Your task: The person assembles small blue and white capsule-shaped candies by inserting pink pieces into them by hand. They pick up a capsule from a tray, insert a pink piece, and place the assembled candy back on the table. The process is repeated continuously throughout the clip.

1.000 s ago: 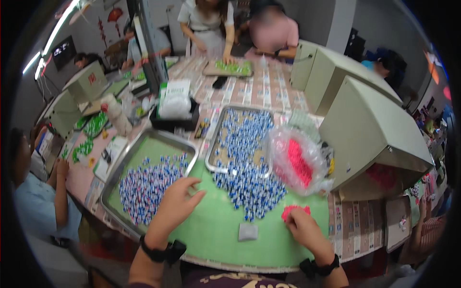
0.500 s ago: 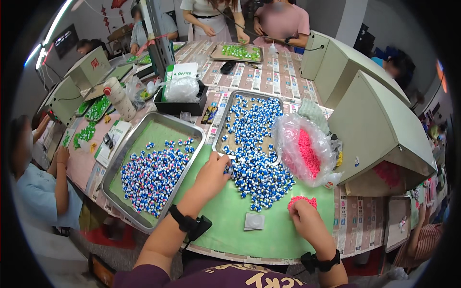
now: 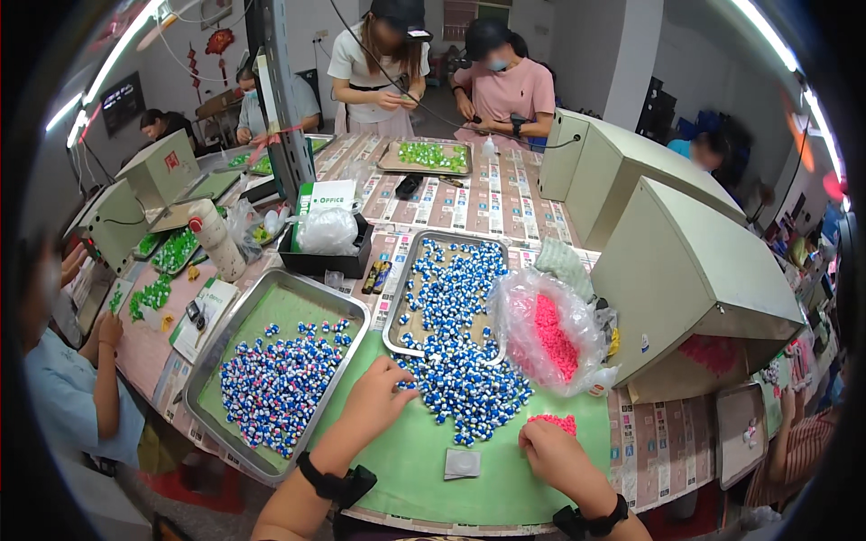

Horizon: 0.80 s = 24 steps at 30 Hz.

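My left hand [image 3: 374,398] is closed in a pinch at the left edge of a loose heap of small blue-and-white pieces [image 3: 469,397]. A blue-and-white piece [image 3: 408,385] shows at its fingertips. Beside a small pile of pink bits [image 3: 561,422], my right hand [image 3: 557,458] has its fingers pressed together; what they hold, if anything, is hidden. Between the hands lies a small grey-white square pad [image 3: 463,463] on the green mat [image 3: 406,491]. The heap spills from a metal tray [image 3: 390,329]. Another metal tray [image 3: 200,383] at the left holds similar pieces, some with pink.
A clear plastic bag [image 3: 510,338] of pink bits lies right of the heap, before a beige open-fronted box [image 3: 695,279]. A black box [image 3: 356,255] with a plastic bag stands behind. Co-workers sit left and right; two people [image 3: 383,72] [image 3: 505,86] stand across the table.
The view has tilted up, showing more of the room. My left hand has drawn back from the tray's near edge toward me. My right hand has shifted off the pink pile, nearer me.
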Tool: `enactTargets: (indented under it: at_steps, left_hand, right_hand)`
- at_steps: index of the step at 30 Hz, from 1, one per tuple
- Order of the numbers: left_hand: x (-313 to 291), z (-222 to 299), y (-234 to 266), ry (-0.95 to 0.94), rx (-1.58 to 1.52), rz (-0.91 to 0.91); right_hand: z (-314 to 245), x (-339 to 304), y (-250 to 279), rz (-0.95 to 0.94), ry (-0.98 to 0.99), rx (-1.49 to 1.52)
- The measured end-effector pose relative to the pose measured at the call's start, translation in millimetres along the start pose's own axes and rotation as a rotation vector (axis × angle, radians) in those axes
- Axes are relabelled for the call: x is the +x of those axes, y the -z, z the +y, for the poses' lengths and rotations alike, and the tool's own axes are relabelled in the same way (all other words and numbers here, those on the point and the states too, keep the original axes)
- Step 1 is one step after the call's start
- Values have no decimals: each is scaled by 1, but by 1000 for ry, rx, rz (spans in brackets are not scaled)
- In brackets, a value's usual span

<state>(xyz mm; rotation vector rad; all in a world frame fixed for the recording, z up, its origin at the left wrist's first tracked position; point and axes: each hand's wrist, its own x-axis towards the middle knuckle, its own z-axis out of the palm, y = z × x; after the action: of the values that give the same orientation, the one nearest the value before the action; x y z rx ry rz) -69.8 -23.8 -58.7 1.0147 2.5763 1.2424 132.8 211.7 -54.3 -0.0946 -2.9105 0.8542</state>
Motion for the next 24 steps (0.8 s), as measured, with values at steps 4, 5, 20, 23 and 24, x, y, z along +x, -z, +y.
enactTargets:
  at_steps: [4, 5, 20, 23, 24]
  left_hand:
    - [-14, 23, 19, 128, -438, -139]
    - [-21, 24, 19, 151, -578, -182]
    - [-42, 51, -6, 295, -1313, -573]
    - [-41, 54, -7, 274, -1302, -541]
    - [-41, 54, -8, 259, -1279, -509]
  right_hand:
    - [-17, 5, 23, 52, 14, 241]
    - [-29, 11, 31, 49, 24, 322]
    - [-81, 49, 13, 266, 449, 469]
    - [-82, 49, 12, 290, 431, 493]
    - [-82, 49, 11, 302, 435, 476]
